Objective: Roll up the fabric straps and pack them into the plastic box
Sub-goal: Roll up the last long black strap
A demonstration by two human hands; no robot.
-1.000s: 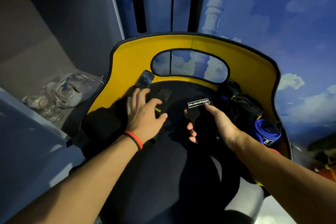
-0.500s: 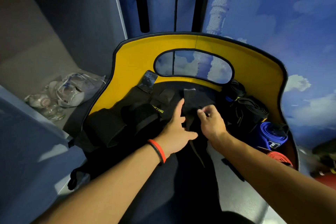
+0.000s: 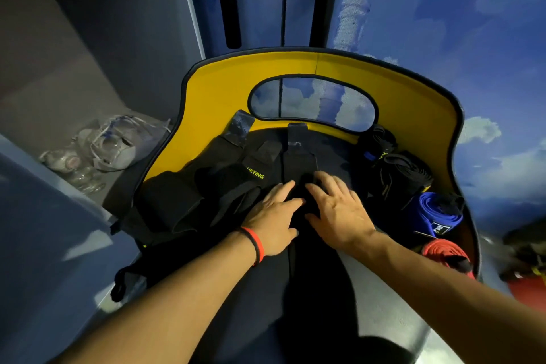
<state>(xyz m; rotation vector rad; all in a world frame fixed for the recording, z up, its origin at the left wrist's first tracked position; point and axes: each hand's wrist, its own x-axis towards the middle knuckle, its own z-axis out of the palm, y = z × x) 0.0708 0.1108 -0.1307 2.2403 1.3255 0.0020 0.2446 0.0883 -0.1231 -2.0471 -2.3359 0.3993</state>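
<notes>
A long black fabric strap (image 3: 298,159) lies flat in the middle of a yellow-walled container (image 3: 212,103), its far end against the back wall. My left hand (image 3: 273,216) and my right hand (image 3: 339,210) press side by side on its near part, fingers fairly straight. A dark fold of the strap shows between them. Left of it lie more loose black straps, one with yellow-green lettering (image 3: 254,172). On the right sit rolled straps: two black rolls (image 3: 399,171), a blue roll (image 3: 437,213) and a red roll (image 3: 443,251).
The container's back wall has an oval window (image 3: 313,103). Crumpled clear plastic packaging (image 3: 115,145) lies on a grey shelf to the left. A blue wall painted with clouds stands behind and to the right. A black cord (image 3: 121,281) hangs over the container's front left edge.
My right hand let go of the labelled black strap end it held up. Both hands came together onto the middle strap, which now lies flat toward the back wall.
</notes>
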